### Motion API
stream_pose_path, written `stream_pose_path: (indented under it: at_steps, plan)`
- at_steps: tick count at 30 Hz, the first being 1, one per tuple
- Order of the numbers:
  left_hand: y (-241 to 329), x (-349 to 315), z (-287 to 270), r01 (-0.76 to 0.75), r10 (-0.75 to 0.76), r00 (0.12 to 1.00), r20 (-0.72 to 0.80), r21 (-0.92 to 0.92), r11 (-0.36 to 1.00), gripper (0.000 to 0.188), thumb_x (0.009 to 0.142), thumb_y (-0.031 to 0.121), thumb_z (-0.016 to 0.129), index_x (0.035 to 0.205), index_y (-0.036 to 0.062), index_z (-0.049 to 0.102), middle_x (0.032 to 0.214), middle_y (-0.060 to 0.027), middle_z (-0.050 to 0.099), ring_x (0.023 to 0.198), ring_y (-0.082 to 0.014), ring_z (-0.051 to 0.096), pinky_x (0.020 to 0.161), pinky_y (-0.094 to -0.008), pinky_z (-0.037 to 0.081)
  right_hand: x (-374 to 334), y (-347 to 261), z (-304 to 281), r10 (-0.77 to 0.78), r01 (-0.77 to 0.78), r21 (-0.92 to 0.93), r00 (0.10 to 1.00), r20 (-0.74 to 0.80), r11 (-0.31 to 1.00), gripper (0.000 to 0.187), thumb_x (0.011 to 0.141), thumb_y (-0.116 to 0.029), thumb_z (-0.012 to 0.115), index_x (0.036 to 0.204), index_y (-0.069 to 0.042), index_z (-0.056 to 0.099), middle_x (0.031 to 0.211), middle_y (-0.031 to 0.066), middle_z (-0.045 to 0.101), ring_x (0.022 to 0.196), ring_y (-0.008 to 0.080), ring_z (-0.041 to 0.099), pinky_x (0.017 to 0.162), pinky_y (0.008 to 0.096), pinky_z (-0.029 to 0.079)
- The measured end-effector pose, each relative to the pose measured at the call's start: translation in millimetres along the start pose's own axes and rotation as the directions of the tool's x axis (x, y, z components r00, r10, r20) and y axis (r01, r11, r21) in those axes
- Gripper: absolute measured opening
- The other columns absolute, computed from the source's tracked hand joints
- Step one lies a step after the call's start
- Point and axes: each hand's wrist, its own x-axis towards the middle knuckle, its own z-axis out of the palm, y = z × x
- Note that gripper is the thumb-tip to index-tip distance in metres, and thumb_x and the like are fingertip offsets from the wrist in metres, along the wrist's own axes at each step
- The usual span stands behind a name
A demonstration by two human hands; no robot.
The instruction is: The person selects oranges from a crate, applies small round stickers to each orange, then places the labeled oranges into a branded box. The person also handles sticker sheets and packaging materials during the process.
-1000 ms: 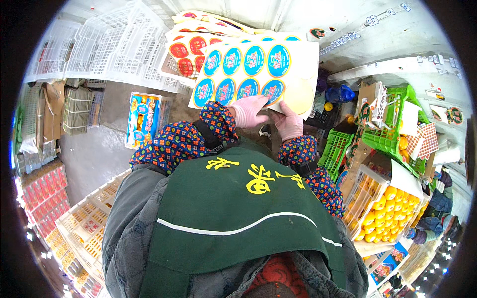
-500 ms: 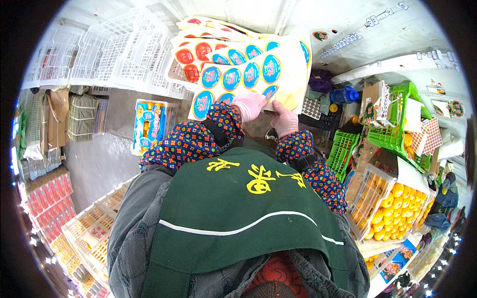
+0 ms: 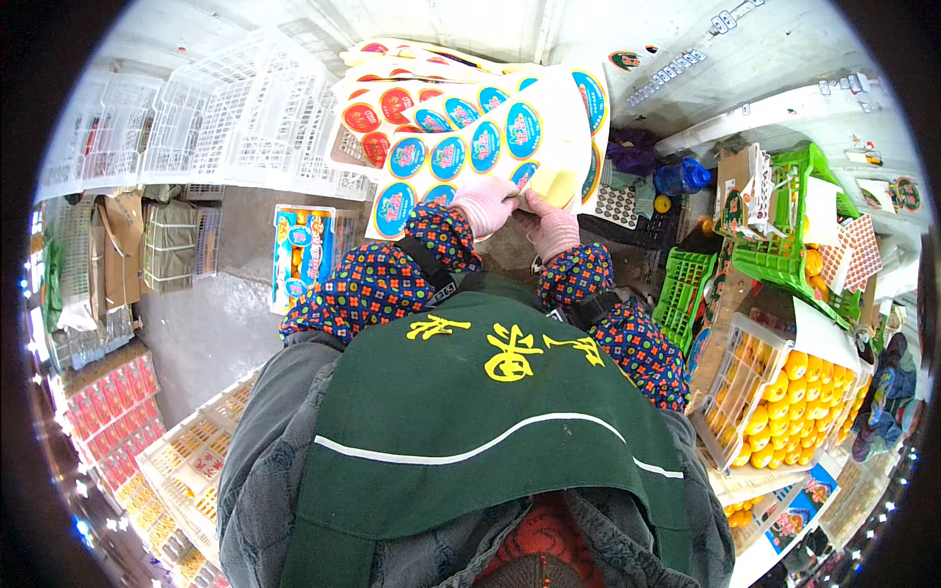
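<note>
A sheet of blue oval stickers [image 3: 446,157] lies on top of a stack of sheets in front of me. Under it, a sheet of red oval stickers [image 3: 361,119] shows at the left. My left hand [image 3: 485,204], in a pale pink striped glove, pinches the near edge of the blue sheet beside an oval. Close by on its right, my right hand [image 3: 551,227], gloved alike, has thumb and finger closed on the curled corner, where the yellowish backing [image 3: 556,185] is turned up. The fingertips of both hands nearly meet.
White plastic crates [image 3: 235,108] are stacked at the far left. A blue printed box of orange fruit [image 3: 302,257] stands left of my arm. To my right are green crates [image 3: 683,294], a crate of orange fruit [image 3: 799,407] and a blue container [image 3: 681,177].
The sheet's near right corner has curled up, showing its yellowish back. My hands have drawn closer together at that edge, the right one moving slightly left.
</note>
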Motion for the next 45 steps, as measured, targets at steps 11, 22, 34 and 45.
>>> stream_pose_path:
  at_steps: [11,22,34,45]
  plan:
    - [-20,13,6,-0.075,0.074,0.997,-0.018,-0.134,0.988,0.021,0.088,0.021,0.063,0.096,0.0041,0.073,0.086,-0.0184,0.07,0.08,-0.031,0.068,0.073,-0.0376,0.053,-16,-14,-4,0.038,-0.036,0.046,0.999,-0.039,0.998,0.038,0.093,-0.003,0.064,0.129,-0.003,0.054,0.12,0.0144,0.065,0.103,0.0308,0.067,0.083,0.0437,0.061]
    - [-43,27,-141,0.063,-0.242,0.809,-0.536,-0.331,0.942,0.034,0.086,0.02,0.063,0.109,-0.0042,0.069,0.096,-0.0146,0.071,0.088,-0.024,0.067,0.082,-0.0357,0.052,16,-4,-61,-0.194,0.208,0.035,0.953,-0.231,0.978,0.042,0.085,0.005,0.064,0.126,-0.003,0.056,0.115,0.0127,0.066,0.103,0.0296,0.067,0.083,0.0479,0.059]
    - [444,168,2,-0.948,0.937,0.157,-0.312,0.22,0.232,0.011,0.083,0.009,0.063,0.092,0.0018,0.065,0.103,-0.0146,0.068,0.095,-0.0333,0.065,0.083,-0.0432,0.053,40,-46,-74,-0.134,0.023,-0.509,0.974,-0.182,0.861,0.039,0.087,-0.015,0.071,0.122,-0.003,0.06,0.106,0.011,0.069,0.089,0.0214,0.068,0.066,0.0392,0.058]
    - [456,156,47,-0.981,0.947,0.193,0.257,0.085,0.176,0.075,0.086,0.041,0.063,0.143,-0.0036,0.041,0.142,-0.0239,0.048,0.133,-0.0382,0.046,0.108,-0.0553,0.034,7,-75,-75,-0.034,0.032,-0.217,0.999,-0.006,0.976,0.043,0.091,-0.016,0.066,0.131,-0.006,0.052,0.117,0.0143,0.066,0.104,0.0287,0.067,0.072,0.0482,0.06]
